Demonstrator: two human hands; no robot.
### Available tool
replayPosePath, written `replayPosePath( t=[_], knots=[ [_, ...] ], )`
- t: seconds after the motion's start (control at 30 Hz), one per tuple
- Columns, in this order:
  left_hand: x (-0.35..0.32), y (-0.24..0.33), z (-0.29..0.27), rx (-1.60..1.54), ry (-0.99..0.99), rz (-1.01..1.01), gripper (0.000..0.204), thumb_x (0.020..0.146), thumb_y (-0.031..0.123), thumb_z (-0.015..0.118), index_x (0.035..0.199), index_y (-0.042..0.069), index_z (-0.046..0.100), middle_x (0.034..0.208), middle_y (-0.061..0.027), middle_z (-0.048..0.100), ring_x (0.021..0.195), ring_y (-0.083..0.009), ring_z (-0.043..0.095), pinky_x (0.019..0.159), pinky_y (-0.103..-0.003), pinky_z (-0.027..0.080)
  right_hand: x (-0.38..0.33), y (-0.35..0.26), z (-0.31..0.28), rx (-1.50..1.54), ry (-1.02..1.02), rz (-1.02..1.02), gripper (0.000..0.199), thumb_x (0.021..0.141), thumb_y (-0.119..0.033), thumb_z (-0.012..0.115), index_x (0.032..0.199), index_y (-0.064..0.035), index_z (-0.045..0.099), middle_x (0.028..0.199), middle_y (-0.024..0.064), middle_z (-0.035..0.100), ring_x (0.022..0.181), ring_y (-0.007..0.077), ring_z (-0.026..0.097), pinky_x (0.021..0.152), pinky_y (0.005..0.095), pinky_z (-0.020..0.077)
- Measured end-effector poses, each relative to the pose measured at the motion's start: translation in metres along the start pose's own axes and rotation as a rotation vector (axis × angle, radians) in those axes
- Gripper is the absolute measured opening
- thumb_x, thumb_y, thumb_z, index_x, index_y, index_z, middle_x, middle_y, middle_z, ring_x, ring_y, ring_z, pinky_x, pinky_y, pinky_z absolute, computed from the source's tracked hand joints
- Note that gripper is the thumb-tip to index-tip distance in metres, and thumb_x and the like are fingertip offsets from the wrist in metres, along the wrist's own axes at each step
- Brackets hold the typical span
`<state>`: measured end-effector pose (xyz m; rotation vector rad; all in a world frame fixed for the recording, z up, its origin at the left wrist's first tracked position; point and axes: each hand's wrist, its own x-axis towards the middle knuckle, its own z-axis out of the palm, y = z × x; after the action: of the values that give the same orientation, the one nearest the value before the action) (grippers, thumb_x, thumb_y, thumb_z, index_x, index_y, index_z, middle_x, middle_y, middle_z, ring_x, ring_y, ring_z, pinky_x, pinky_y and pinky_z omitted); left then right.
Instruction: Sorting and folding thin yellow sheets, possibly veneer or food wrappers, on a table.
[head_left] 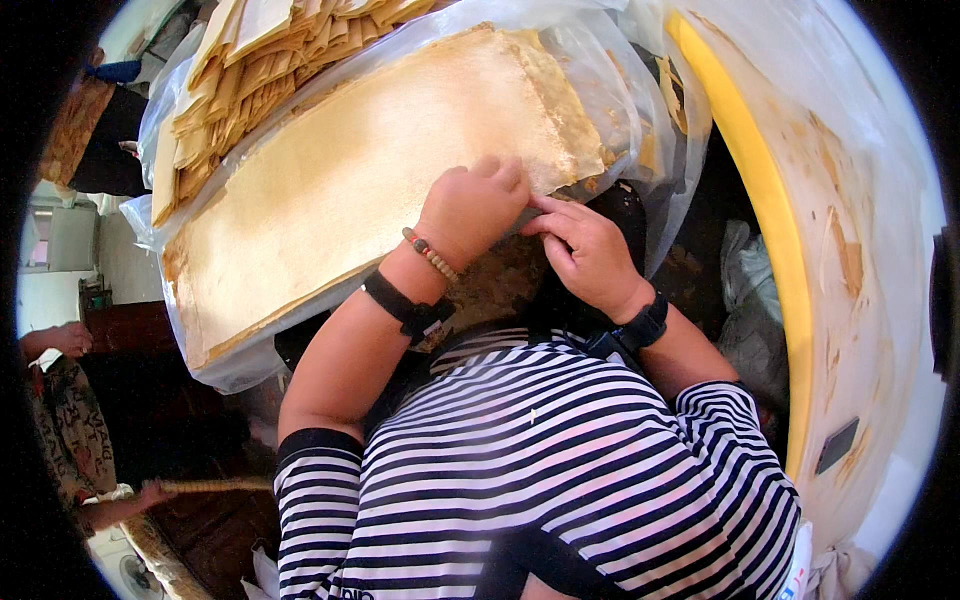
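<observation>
A long stack of thin, pale yellow sheets [350, 170] with ragged, browned edges lies slantwise in front of me. My left hand [475, 205], a beaded bracelet at its wrist, is closed at the near edge, by the right corner of the top sheet. Beside it, my right hand [590, 245] is closed too, fingertips meeting the left hand's at that same edge. Both seem to pinch the sheet's edge, though the fingers partly hide the grip.
Clear plastic [670, 200] lies under the stack. Folded tan sheets [250, 75] are piled at the far left. A yellow-edged, plastic-covered surface [765, 200] curves along the right, with a dark flat device [837, 445] on it. At the left edge, another person's hand [65, 340] shows.
</observation>
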<state>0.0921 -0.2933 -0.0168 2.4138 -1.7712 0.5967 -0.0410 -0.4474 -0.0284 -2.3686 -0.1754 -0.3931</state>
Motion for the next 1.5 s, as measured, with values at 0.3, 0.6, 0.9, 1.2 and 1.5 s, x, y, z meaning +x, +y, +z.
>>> replayPosePath(
  t=[0.3, 0.6, 0.9, 1.2, 1.5],
  knots=[
    [0.005, -0.018, 0.0, -0.481, 0.188, -0.497, 0.01, 0.09, 0.017, 0.067, 0.095, 0.008, 0.069, 0.084, -0.0111, 0.072, 0.076, -0.0264, 0.072, 0.066, -0.035, 0.056, 0.001, -0.003, 0.002, -0.17, -0.005, -0.029, 0.02, 0.083, -0.009, 0.064, 0.103, -0.0077, 0.068, 0.127, 0.01, 0.063, 0.104, 0.0296, 0.062, 0.089, 0.039, 0.0511],
    [0.009, -0.031, -0.004, -0.619, 0.468, -0.706, 0.006, 0.088, 0.013, 0.068, 0.091, 0.008, 0.068, 0.08, -0.0107, 0.072, 0.073, -0.0238, 0.072, 0.066, -0.033, 0.055, 0.03, -0.006, 0.002, -0.38, 0.08, -0.056, 0.022, 0.086, -0.016, 0.064, 0.106, -0.0069, 0.068, 0.119, 0.0067, 0.065, 0.106, 0.026, 0.059, 0.091, 0.0353, 0.0467],
    [0.018, -0.017, -0.024, -0.477, 0.333, -0.507, 0.013, 0.085, 0.015, 0.07, 0.095, 0.006, 0.07, 0.084, -0.0122, 0.072, 0.076, -0.0247, 0.071, 0.074, -0.034, 0.057, 0.093, 0.013, 0.008, -0.437, -0.187, -0.069, 0.027, 0.085, -0.016, 0.059, 0.107, -0.0064, 0.069, 0.117, 0.0107, 0.067, 0.11, 0.0283, 0.061, 0.086, 0.041, 0.0517],
    [0.047, -0.022, -0.04, -0.02, -0.102, -0.488, 0.012, 0.081, 0.021, 0.067, 0.087, 0.013, 0.074, 0.081, -0.0131, 0.071, 0.073, -0.034, 0.069, 0.067, -0.042, 0.055, 0.099, 0.033, 0.037, -0.338, 0.013, -0.126, 0.026, 0.083, -0.012, 0.059, 0.107, -0.0043, 0.065, 0.107, 0.0159, 0.067, 0.104, 0.0368, 0.059, 0.09, 0.0462, 0.046],
    [-0.011, -0.087, -0.059, -1.049, 0.973, -0.872, 0.015, 0.094, 0.016, 0.066, 0.094, 0.002, 0.071, 0.081, -0.0075, 0.074, 0.065, -0.0142, 0.068, 0.059, -0.028, 0.054, 0.151, 0.028, 0.031, -0.664, -0.218, -0.164, 0.039, 0.092, -0.029, 0.06, 0.121, -0.0033, 0.06, 0.132, 0.0138, 0.058, 0.114, 0.0349, 0.056, 0.097, 0.0443, 0.0455]
  ],
)
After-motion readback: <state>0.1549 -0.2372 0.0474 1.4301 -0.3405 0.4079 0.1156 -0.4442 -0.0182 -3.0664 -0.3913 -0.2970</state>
